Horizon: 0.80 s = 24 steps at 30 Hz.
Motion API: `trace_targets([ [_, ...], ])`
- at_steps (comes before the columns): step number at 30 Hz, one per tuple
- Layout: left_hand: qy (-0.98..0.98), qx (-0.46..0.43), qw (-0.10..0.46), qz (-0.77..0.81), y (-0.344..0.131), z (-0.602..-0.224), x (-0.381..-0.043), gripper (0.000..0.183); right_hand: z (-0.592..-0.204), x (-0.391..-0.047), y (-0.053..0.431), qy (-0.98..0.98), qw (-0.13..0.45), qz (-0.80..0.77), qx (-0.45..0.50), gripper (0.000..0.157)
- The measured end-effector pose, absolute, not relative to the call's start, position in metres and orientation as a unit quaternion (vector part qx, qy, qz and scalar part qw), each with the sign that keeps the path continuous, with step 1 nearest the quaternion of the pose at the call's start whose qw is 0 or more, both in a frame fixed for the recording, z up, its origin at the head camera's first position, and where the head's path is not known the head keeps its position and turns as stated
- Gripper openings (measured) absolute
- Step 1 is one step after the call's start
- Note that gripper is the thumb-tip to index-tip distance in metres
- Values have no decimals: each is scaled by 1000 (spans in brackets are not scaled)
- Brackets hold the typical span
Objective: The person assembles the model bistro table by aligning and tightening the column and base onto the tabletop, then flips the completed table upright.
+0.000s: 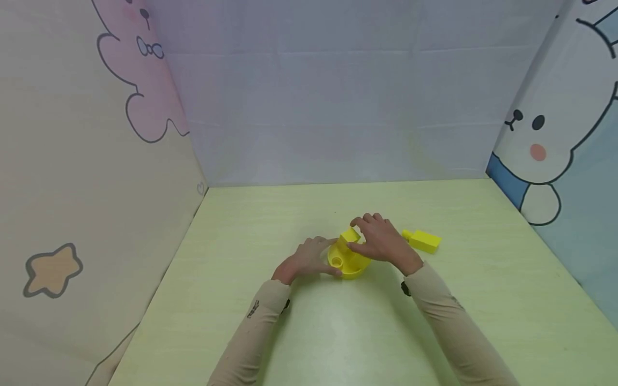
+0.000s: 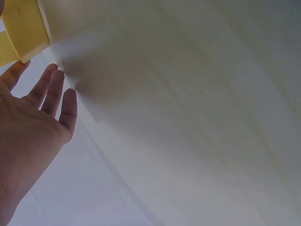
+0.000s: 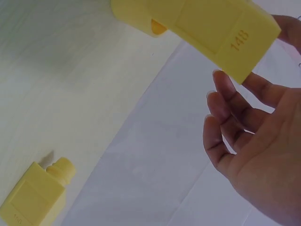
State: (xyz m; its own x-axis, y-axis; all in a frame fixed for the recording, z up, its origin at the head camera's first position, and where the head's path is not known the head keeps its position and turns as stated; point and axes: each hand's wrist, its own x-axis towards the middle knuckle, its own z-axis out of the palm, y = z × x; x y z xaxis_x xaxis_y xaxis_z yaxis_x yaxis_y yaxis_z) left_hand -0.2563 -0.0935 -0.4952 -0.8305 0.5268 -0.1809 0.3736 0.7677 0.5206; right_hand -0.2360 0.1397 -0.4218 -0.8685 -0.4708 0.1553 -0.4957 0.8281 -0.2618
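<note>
On the table stands a round yellow base point(image 1: 354, 274) with a hollow socket at its left front. My left hand point(image 1: 308, 257) pinches the base's left side between thumb and index finger. In the left wrist view its other fingers are spread loosely beside the yellow wall point(image 2: 28, 26). A yellow block point(image 1: 350, 236) with a square outer end stands tilted over the base, and its lower end is hidden there. My right hand point(image 1: 381, 240) holds this block between thumb and fingertips. Seen from the right wrist, the block point(image 3: 207, 28) bears the raised mark 14B.
A second yellow block point(image 1: 425, 241), bottle-shaped with a round neck, lies on its side right of my right hand. The pale green table point(image 1: 260, 214) ends at a white cloth backdrop point(image 1: 338, 118). Printed cloth walls stand left and right.
</note>
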Motion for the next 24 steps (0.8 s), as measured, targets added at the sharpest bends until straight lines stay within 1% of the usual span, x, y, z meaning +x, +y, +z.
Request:
trace_targets([
  [4, 928, 241, 160, 236, -93, -495, -256, 98, -422, -236, 137, -954, 45, 145, 258, 43],
  [8, 928, 241, 160, 237, -93, -495, -256, 97, -424, -236, 132, -955, 63, 132, 256, 48],
  [15, 928, 239, 158, 240, -93, -492, -255, 96, -426, -236, 128, -950, 90, 127, 269, 40],
  [18, 928, 240, 154, 240, -94, -492, -255, 93, -429, -238, 125, -953, 102, 115, 262, 44],
  [21, 927, 242, 155, 241, -94, -492, -255, 91, -432, -239, 123, -954, 99, 120, 255, 50],
  [24, 927, 243, 156, 241, -94, -492, -255, 92, -432, -240, 124, -948, 80, 147, 269, 49],
])
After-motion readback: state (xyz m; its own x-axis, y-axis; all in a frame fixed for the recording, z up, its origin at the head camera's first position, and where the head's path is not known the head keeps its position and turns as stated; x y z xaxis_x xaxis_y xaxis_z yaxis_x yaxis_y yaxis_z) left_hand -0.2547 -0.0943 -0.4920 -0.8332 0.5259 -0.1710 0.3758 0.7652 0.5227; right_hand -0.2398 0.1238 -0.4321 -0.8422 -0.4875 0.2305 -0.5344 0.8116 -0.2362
